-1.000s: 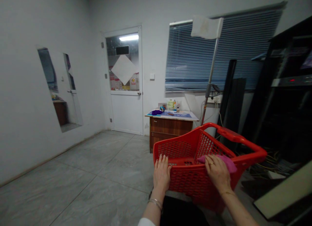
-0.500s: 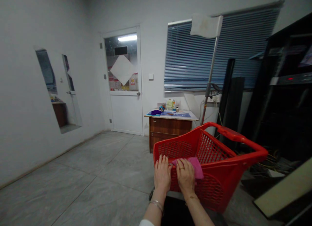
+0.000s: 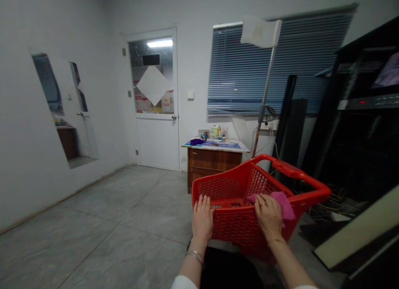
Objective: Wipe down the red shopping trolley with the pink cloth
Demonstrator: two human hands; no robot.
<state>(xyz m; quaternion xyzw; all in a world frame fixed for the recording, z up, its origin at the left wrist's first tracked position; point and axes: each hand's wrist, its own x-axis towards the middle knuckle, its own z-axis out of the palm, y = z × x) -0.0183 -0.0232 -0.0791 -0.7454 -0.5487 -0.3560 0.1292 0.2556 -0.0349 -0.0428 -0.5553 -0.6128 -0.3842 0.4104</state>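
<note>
Cloth (image 3: 284, 206): one; basket (image 3: 238, 223): one

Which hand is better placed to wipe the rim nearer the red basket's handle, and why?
Probably the right hand: it holds the pink cloth at the near rim of the red basket, closer to the handle. The left hand rests farther along, without cloth.
</note>
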